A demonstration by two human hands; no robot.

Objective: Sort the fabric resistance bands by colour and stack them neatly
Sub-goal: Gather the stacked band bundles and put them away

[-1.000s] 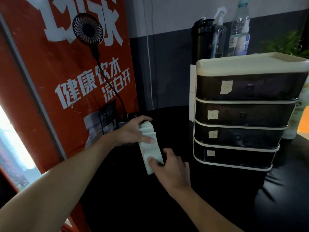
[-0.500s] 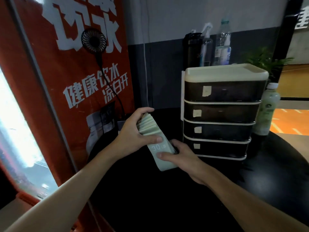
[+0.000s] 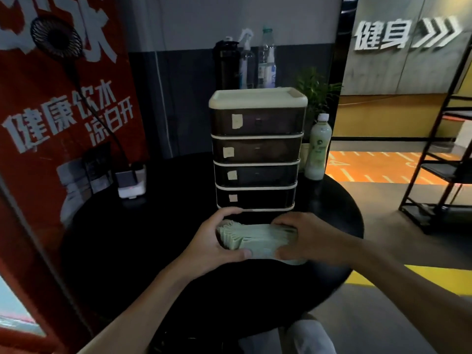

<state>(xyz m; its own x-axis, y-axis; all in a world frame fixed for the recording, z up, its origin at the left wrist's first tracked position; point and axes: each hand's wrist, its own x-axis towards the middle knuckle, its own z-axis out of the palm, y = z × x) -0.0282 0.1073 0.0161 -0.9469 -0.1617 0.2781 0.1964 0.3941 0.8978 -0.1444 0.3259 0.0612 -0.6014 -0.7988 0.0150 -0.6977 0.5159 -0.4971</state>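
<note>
Fingers (image 3: pixel 226 213) of my left hand (image 3: pixel 209 244) and right hand (image 3: pixel 309 238) curl round opposite ends of the fanned stack of pale green fabric resistance bands (image 3: pixel 255 238). It lies between my palms over the round black table (image 3: pixel 127 238), just before the dark four-drawer plastic cabinet (image 3: pixel 256 149).

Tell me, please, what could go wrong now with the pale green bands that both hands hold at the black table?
1. The stack of bands, gripped by the left hand and the right hand, fans out at its left end; a looser grip might let it slide apart.
2. One band sticks out below the right hand and could slip onto the table.
3. The light is dim, so near shades may be mixed.
</note>
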